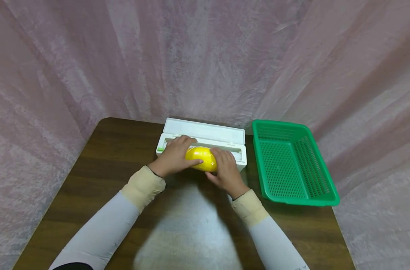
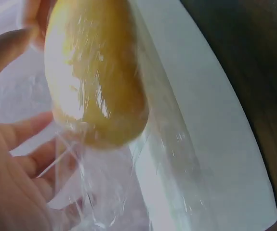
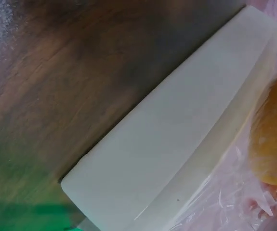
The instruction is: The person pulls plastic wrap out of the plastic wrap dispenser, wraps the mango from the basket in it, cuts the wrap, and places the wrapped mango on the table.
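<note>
A yellow, rounded object covered in clear film is held between both hands, over the front of a white box whose lid stands raised at the back. The left hand has its fingers over the far left side of the yellow object and its thumb along the near side. At the object's right end, the right hand curls its fingers over it, thumb below. In the left wrist view, wrinkled clear film hangs from the end of the yellow object, beside the white box.
A green perforated basket stands at the right of the brown wooden table. Behind the table hangs a pink curtain. A small green piece shows at the box's left end.
</note>
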Demonstrator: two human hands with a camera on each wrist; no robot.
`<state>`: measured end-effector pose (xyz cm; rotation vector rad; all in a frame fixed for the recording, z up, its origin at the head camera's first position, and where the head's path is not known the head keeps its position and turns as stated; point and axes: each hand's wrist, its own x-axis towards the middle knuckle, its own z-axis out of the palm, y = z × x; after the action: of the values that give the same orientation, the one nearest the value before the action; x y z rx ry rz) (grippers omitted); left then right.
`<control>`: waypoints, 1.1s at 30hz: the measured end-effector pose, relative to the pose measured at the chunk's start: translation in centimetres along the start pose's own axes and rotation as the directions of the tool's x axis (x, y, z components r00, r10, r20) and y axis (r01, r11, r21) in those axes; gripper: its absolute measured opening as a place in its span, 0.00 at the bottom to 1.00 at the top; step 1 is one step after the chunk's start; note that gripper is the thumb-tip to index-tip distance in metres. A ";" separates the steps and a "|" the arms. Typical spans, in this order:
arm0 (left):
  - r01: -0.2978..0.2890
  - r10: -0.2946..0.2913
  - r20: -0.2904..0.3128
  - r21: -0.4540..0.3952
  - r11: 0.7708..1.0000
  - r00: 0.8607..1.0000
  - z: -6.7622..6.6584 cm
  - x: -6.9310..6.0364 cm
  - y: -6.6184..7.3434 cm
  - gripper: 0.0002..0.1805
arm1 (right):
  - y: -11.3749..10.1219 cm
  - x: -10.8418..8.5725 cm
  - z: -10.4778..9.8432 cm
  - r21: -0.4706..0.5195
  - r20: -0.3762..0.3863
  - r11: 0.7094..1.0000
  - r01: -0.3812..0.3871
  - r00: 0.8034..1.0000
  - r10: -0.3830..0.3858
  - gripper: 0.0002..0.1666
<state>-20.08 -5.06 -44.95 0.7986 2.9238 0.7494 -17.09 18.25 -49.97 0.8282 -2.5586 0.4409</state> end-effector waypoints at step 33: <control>-0.029 0.046 -0.092 0.179 0.983 0.995 3.1 0.1 -0.4 0.46 | 1.6 1.8 -1.2 0.186 0.219 0.969 -0.162 0.968 0.120 0.57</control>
<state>-19.96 -3.93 -47.90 0.8555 3.1048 0.5486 -19.05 19.13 -48.40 0.7993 -2.8122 0.7049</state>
